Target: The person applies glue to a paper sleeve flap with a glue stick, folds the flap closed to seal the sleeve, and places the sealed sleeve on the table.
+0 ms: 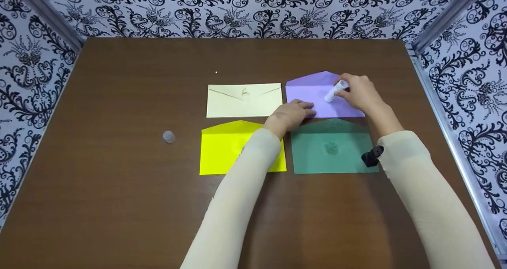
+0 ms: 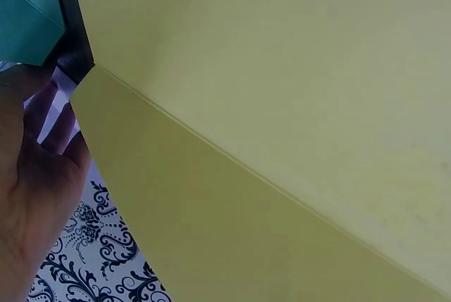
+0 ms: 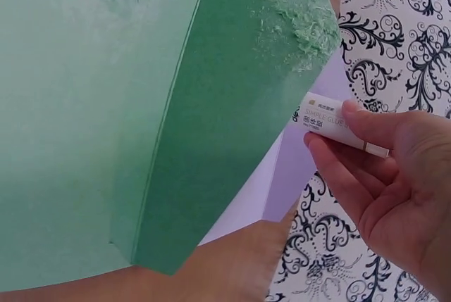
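While the right hand (image 1: 358, 91) pinches a white glue stick (image 1: 336, 91) between thumb and fingers, the left hand (image 1: 291, 112) grasps nothing and rests, fingers extended, on the lower left part of the purple envelope (image 1: 305, 88). Tilted, the glue stick has its lower end over the middle of that envelope, whose flap lies unfolded away from the person; whether the tip touches the paper cannot be told. Printing on its barrel includes the words "SIMPLE GLUE". Just left of the purple envelope lies a cream envelope (image 1: 243, 104) with its flap folded down. Nearer the person are a yellow envelope (image 1: 218, 152), partly covered by the left sleeve (image 1: 241, 182), and a green envelope (image 1: 313, 154), both with flaps unfolded; glue smears mark the green one's body and flap tip. Well apart to the left, a small translucent cap (image 1: 168, 136) sits on the brown table (image 1: 99, 201).
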The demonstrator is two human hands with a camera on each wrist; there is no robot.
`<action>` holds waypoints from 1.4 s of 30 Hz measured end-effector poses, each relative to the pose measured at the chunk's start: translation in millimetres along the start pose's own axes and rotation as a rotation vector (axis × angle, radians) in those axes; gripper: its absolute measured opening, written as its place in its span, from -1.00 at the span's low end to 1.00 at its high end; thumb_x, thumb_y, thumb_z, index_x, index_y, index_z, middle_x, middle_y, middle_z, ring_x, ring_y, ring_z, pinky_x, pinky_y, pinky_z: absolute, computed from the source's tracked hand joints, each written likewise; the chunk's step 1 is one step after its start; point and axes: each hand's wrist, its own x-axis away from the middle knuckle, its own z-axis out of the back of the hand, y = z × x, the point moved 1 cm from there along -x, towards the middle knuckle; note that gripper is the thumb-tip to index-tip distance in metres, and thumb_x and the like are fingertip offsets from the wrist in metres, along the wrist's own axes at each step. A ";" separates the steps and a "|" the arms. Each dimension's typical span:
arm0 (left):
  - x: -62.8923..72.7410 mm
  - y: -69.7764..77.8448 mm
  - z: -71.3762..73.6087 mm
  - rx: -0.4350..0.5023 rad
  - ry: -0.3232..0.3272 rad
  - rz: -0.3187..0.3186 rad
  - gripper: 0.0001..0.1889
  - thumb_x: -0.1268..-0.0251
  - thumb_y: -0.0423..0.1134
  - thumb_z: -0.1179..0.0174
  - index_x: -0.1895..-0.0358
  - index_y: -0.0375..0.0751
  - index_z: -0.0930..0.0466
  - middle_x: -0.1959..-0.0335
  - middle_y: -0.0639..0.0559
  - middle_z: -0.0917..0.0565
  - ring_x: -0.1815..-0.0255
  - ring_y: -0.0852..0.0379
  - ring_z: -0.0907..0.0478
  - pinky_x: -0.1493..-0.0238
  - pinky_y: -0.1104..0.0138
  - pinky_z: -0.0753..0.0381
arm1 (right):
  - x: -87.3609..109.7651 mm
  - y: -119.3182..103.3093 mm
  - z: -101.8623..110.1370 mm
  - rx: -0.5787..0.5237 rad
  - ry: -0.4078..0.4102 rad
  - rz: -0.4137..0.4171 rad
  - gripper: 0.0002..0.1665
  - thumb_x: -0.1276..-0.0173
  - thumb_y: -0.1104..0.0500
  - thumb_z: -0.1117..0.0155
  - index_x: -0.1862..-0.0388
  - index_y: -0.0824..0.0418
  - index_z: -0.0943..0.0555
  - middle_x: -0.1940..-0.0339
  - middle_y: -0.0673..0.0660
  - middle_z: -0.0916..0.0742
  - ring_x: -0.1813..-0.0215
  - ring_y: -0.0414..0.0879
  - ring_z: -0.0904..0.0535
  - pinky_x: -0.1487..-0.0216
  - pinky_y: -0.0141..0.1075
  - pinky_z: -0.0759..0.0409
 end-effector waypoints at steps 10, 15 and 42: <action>1.0 -2.5 -0.2 0.028 -0.035 -0.001 -0.39 -0.56 -0.32 0.04 -0.54 0.30 -0.16 -0.64 0.21 -0.08 -0.65 0.11 -0.01 -0.62 0.24 -0.14 | -6.5 -8.5 -1.6 0.100 -0.020 0.034 -0.63 -0.43 0.15 -0.28 -0.13 0.31 -0.56 -0.09 0.43 -0.68 -0.08 0.37 -0.55 -0.14 0.24 -0.53; 0.9 -4.4 -2.2 0.039 -0.025 -0.009 -0.43 -0.58 -0.29 0.07 -0.54 0.29 -0.18 -0.64 0.21 -0.07 -0.65 0.10 -0.02 -0.62 0.24 -0.13 | -10.4 -9.3 -4.4 0.107 -0.018 0.038 -0.63 -0.41 0.15 -0.30 -0.11 0.29 -0.56 -0.11 0.42 -0.68 -0.12 0.40 -0.54 -0.19 0.25 -0.51; 0.5 -2.6 -3.8 0.036 -0.021 -0.002 -0.45 -0.60 -0.27 0.13 -0.54 0.29 -0.17 -0.64 0.22 -0.06 -0.66 0.11 0.01 -0.63 0.27 -0.10 | -26.2 -19.2 -12.1 0.128 0.033 0.050 -0.64 -0.44 0.13 -0.27 -0.13 0.24 -0.51 0.02 0.46 -0.69 -0.07 0.48 -0.56 -0.06 0.27 -0.54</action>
